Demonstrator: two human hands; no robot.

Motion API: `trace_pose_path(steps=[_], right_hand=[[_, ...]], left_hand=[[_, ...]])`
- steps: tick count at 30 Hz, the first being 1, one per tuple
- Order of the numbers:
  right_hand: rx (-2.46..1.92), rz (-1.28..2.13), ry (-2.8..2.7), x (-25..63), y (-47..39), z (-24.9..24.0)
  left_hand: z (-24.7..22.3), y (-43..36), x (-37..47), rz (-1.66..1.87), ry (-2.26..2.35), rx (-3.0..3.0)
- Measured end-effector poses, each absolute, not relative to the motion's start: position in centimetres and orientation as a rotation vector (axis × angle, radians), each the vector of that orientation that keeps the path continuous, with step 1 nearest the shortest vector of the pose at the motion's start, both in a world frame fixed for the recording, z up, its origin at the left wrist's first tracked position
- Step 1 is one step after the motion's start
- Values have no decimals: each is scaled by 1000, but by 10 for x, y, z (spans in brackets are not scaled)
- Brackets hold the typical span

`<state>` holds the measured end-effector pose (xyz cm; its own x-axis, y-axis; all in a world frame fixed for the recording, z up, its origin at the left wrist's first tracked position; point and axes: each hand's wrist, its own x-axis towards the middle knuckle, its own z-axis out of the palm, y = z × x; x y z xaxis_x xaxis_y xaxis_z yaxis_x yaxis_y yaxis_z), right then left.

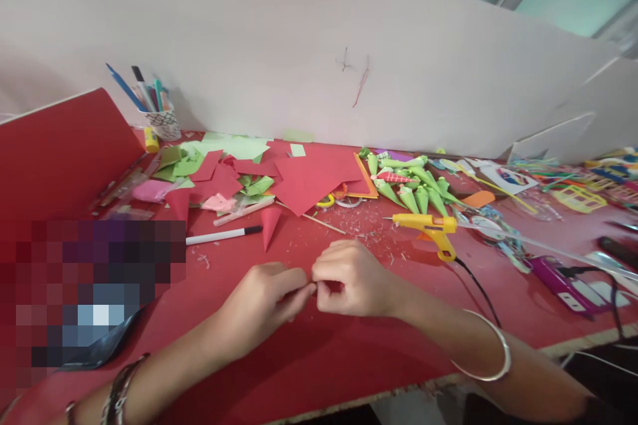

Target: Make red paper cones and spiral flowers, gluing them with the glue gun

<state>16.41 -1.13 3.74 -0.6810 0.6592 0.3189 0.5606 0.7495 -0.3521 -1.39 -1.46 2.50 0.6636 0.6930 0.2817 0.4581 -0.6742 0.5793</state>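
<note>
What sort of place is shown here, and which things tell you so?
Probably a craft workspace: a yellow glue gun, green paper cones and red paper sheets lie on the red tabletop.

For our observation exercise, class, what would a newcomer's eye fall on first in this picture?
Probably the yellow glue gun, lying on the red tabletop just beyond the right hand. Next, perhaps, the heap of green paper cones behind it, with one red-patterned cone among them. Left of that heap, large red paper sheets spread before the pale upright board.
</note>
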Motion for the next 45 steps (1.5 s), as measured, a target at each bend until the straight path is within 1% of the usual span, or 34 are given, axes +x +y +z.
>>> trace_pose_path(steps=[6, 11, 13, 16, 18, 19, 20, 22, 26, 28, 29, 36, 41, 45], right_hand=[[-958, 134, -2542, 182, -4, 49], [-1101, 112, -2324, 195, -3, 53], [-968, -84, -2368, 189, -11, 57], [-799, -517, -2496, 175, -21, 60], [-784, -674, -2508, 170, -24, 60], [-789, -701, -2506, 169, -23, 59], [-802, -690, -2504, 170, -22, 58], [-873, -547, -2502, 171, -20, 56], [-1045, 33, -2517, 173, -16, 55], [-1031, 212, -2532, 172, -15, 54], [-1018, 234, -2532, 172, -15, 53], [-951, -85, -2458, 163, -14, 52], [-928, -168, -2430, 166, -10, 58], [-929, -207, -2450, 174, -7, 60]], left_hand=[[36, -17, -20, 678, 885, 2340], [43, -17, -26, 735, 967, 2185], [45, -14, -25, 764, 1019, 2077], [46, -8, -21, 761, 1023, 1864], [47, -5, -20, 693, 990, 1771], [47, -5, -21, 667, 979, 1758], [47, -4, -22, 664, 976, 1780], [47, -4, -25, 691, 982, 1947], [47, -2, -29, 668, 960, 2604], [47, 0, -27, 640, 918, 2826], [47, 2, -26, 640, 899, 2887], [48, 4, -18, 656, 841, 2887], [52, 3, -20, 726, 809, 2881], [56, 2, -29, 712, 826, 2856]])
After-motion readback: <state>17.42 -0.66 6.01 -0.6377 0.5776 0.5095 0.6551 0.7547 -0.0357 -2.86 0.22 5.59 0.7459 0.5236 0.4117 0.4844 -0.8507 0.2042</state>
